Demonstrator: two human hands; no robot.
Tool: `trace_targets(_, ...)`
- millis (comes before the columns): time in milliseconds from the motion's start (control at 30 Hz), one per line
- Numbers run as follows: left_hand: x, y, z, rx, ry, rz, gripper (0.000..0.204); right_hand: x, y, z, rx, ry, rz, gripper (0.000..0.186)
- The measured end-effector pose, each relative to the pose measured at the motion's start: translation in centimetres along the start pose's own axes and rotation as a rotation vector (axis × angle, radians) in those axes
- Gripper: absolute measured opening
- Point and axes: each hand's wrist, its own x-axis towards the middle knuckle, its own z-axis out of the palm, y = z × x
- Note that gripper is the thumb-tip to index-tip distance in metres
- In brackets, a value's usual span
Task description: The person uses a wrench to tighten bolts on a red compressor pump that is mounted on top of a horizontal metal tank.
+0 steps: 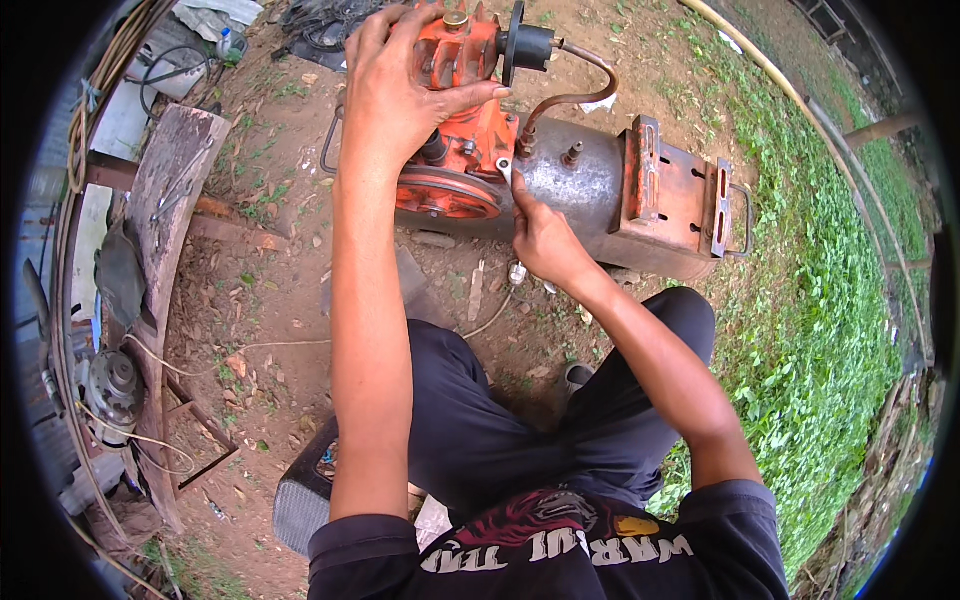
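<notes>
An orange compressor pump [462,60] sits on a rusty grey steel tank [580,185] lying on bare dirt. My left hand [400,95] rests spread over the top of the pump, palm down, fingers apart. My right hand [540,230] is closed around a small metal wrench [505,170] whose head sits at the pump's base beside a fitting on the tank. A bent copper pipe [570,95] runs from a black fitting [527,45] on the pump down to the tank. An orange pulley wheel [447,195] shows below my left wrist.
An orange slotted mounting plate [675,190] sits on the tank's right end. A weathered wooden plank bench [165,200] with tools and a motor part [112,385] lies at left. Grass [830,300] covers the right side. A thin cord [250,347] trails across the dirt. I sit on a low stool [300,495].
</notes>
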Motion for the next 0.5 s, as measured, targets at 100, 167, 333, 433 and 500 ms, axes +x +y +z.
trace_targets(100,-0.1,0.1,0.0,-0.011,0.0,-0.007,0.083,0.8,2.0,-3.0,-0.102,-0.171,-0.076,0.07)
trace_targets(167,-0.2,-0.1,-0.2,-0.001,0.01,-0.006,0.084,2.3,1.6,-6.1,-0.411,-0.298,-0.101,0.069)
trace_targets(333,-0.2,-0.4,0.1,-0.004,0.014,0.003,0.084,2.5,3.3,-6.7,-0.299,-0.102,-0.287,0.046)
trace_targets(433,-0.2,-0.2,0.0,0.0,0.027,0.001,0.085,-0.9,0.9,-4.6,-0.015,0.207,0.023,0.045)
trace_targets(500,-0.2,-0.2,0.1,0.006,0.027,0.005,0.085,-2.4,1.0,-2.6,0.021,0.185,-0.005,0.044)
